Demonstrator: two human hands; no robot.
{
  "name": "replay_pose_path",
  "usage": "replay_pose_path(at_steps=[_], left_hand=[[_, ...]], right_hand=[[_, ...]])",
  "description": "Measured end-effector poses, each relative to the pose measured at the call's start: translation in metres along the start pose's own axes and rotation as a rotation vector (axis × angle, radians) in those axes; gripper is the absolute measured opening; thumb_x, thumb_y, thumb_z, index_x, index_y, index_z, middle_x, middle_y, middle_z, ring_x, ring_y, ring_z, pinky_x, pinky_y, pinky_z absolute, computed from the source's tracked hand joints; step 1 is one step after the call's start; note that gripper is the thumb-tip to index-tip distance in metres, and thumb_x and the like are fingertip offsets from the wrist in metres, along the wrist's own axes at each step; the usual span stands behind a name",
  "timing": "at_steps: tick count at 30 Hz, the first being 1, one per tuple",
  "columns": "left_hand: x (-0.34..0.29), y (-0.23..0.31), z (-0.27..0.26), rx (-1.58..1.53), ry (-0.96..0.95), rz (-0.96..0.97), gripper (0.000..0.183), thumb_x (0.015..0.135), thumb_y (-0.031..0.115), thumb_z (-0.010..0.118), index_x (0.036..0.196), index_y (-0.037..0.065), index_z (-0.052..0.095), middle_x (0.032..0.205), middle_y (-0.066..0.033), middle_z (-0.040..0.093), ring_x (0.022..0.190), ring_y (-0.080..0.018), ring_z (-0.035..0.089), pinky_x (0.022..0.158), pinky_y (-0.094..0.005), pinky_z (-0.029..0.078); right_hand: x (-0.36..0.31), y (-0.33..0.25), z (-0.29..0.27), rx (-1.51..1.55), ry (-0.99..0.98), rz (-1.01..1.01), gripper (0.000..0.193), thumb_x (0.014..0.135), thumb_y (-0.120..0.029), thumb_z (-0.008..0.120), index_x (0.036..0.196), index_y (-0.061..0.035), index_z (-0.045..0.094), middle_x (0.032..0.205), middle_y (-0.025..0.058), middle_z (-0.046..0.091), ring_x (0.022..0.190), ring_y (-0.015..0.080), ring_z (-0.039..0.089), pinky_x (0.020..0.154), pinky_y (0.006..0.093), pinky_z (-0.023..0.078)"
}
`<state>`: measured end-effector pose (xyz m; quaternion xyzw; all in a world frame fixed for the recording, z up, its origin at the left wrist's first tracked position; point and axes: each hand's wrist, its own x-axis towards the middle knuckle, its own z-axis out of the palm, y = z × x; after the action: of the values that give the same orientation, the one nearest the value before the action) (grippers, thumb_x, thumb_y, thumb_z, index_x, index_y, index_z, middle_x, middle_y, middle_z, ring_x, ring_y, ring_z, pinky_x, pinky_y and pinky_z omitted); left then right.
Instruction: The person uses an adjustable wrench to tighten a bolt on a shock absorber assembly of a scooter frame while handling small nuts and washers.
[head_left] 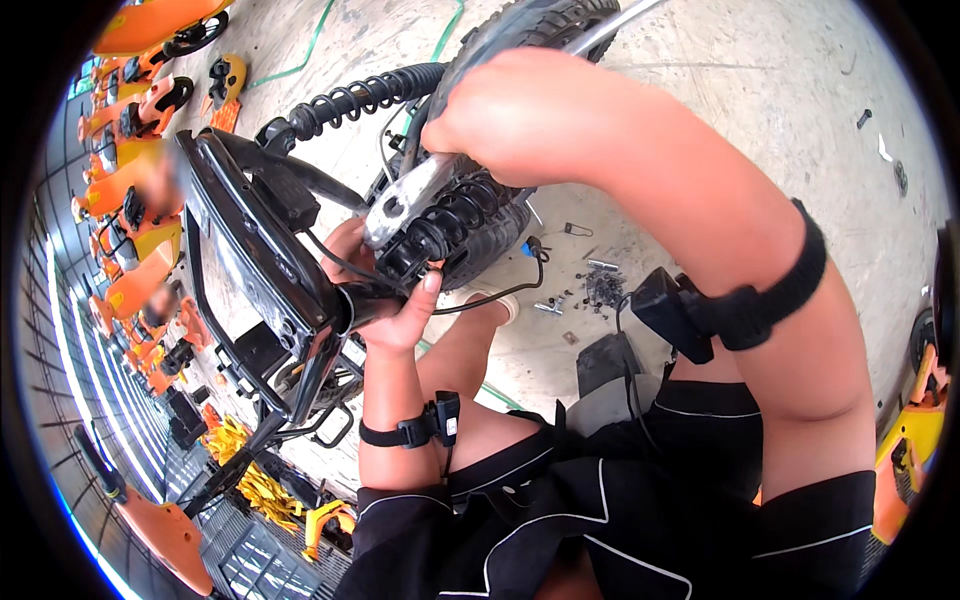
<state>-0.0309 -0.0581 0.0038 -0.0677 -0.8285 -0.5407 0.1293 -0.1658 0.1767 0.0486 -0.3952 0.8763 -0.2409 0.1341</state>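
Note:
A black coil-spring shock absorber (450, 220) runs between a motorbike's black frame (262, 240) and its knobbly tyre (530, 30). My left hand (392, 318) is closed around the shock absorber's frame end, fingers behind and thumb upright at the front. A small orange piece shows by the thumb tip. Beside the spring lies a silver metal arm (405, 200) with a hole in its end. Higher up, my right hand (490, 115) is closed in a fist over this arm; most of its fingers are hidden. A second shock absorber (365, 95) is on the far side.
Loose dark bolts (603, 288) and silver sockets (548, 307) lie on the concrete floor. A black cable with a blue connector (532, 246) hangs near the tyre. Orange vehicles (130, 190) line the left; yellow parts (255, 475) are piled lower left.

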Motion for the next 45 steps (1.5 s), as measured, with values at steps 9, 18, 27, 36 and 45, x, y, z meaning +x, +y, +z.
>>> replay_pose_path(at_steps=[9,18,27,36,45], left_hand=[[-0.005,-0.001,0.001,-0.028,0.017,-0.047,0.083,0.07,0.027,0.086,0.131,-0.002,0.037,0.12,-0.0145,0.049,0.109,-0.0249,0.053,0.098,-0.0401,0.043],[-0.002,-0.001,0.001,-0.012,-0.014,0.005,0.081,0.072,0.029,0.085,0.131,-0.001,0.039,0.121,-0.0134,0.047,0.108,-0.0237,0.051,0.096,-0.04,0.044],[-0.001,-0.001,0.0,-0.013,-0.031,0.021,0.081,0.073,0.029,0.084,0.133,0.0,0.038,0.121,-0.0135,0.047,0.108,-0.0236,0.05,0.096,-0.0394,0.044],[0.0,-0.002,-0.002,-0.007,-0.06,0.015,0.082,0.07,0.028,0.085,0.132,0.0,0.038,0.126,-0.0145,0.043,0.111,-0.024,0.049,0.098,-0.0402,0.041],[-0.001,-0.001,-0.002,0.0,-0.044,-0.006,0.082,0.07,0.027,0.085,0.131,0.0,0.038,0.123,-0.0128,0.044,0.109,-0.0233,0.049,0.097,-0.0394,0.041]], right_hand=[[-0.006,0.0,-0.01,-0.001,0.01,0.026,0.023,0.074,-0.003,0.062,0.094,-0.0111,0.071,0.082,0.0104,0.069,0.084,0.0308,0.068,0.072,0.0412,0.054],[0.008,0.017,0.022,0.223,-0.111,0.047,0.032,0.079,-0.003,0.063,0.109,-0.0139,0.067,0.094,0.0099,0.07,0.094,0.0328,0.066,0.079,0.043,0.052],[0.02,0.017,0.026,0.24,-0.097,0.016,0.019,0.081,-0.014,0.068,0.1,-0.0126,0.069,0.089,0.0079,0.071,0.092,0.0312,0.067,0.077,0.0425,0.052],[0.012,0.008,0.018,0.12,-0.14,0.063,0.022,0.079,-0.011,0.067,0.101,-0.0151,0.069,0.089,0.0073,0.07,0.09,0.0312,0.067,0.075,0.0438,0.053],[0.025,0.016,0.036,0.189,-0.063,0.019,0.026,0.078,-0.006,0.064,0.102,-0.0159,0.069,0.09,0.0082,0.07,0.09,0.0321,0.066,0.075,0.0439,0.053]])
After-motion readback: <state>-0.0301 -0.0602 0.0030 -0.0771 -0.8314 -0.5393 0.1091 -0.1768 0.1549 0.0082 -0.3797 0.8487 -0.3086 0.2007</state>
